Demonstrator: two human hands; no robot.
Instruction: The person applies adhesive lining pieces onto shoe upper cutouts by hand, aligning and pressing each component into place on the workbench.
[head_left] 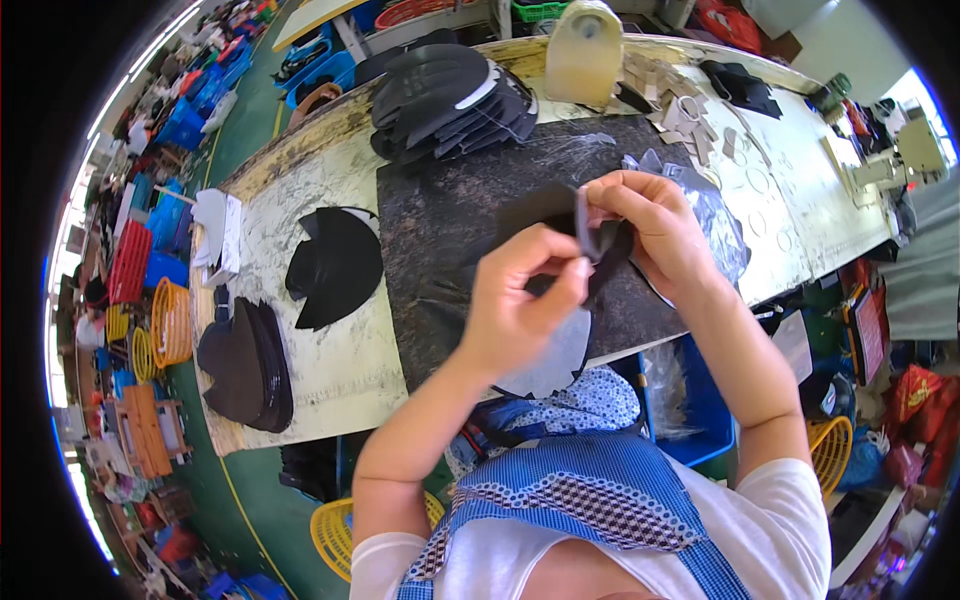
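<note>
My left hand point(525, 295) and my right hand point(655, 235) pinch a black cut piece point(545, 207) between them, above the dark work mat. Its edge is folded up between my fingertips, and part of it is hidden behind my hands. Under my left hand, at the mat's near edge, a grey-faced cut piece point(553, 355) with a notched rim hangs or lies; I cannot tell which. Beside my right hand lies crumpled clear plastic point(710, 215). Off to the left, a rounded black piece point(340, 265) with a notched side rests flat on the pale table.
A tall stack of black cut pieces point(440, 100) stands at the back, and a smaller stack point(245, 365) sits at the left edge. A yellowish container point(583, 55) and scattered cardboard scraps point(685, 105) lie far right. Below the table is a blue crate point(700, 400).
</note>
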